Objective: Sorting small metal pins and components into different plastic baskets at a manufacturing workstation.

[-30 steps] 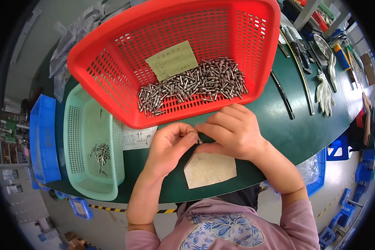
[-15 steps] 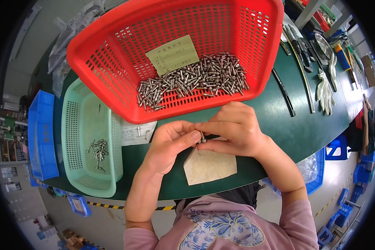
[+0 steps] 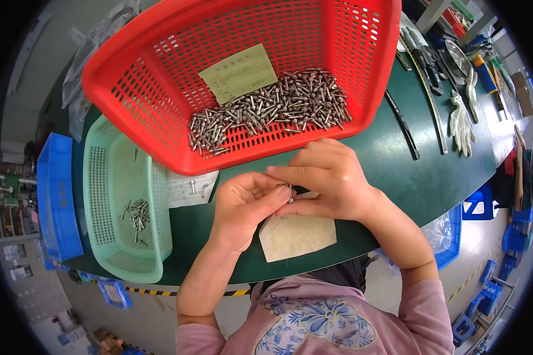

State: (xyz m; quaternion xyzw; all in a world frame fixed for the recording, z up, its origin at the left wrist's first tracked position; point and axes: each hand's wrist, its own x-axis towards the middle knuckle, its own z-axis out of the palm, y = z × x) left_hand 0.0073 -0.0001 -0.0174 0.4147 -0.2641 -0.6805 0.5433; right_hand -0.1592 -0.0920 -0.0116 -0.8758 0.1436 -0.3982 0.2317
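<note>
My left hand [image 3: 243,204] and my right hand [image 3: 328,180] meet above the green table [image 3: 397,177], fingertips pinched together on a small metal pin [image 3: 288,190]. Under them lies a tan paper sheet [image 3: 296,236]. Just beyond the hands stands a big red basket [image 3: 160,89] holding a heap of metal pins [image 3: 272,109] and a greenish paper slip [image 3: 238,74]. To the left a pale green basket [image 3: 100,195] holds several pins [image 3: 137,214].
A blue bin [image 3: 56,195] sits at the far left. A white printed sheet [image 3: 189,188] lies between the baskets. White gloves [image 3: 461,121], black strips and tools lie at the right. Blue crates stand on the floor lower right.
Both hands stay together on the pin with only small finger shifts. The view has tilted slightly, moving the baskets a little in the picture.
</note>
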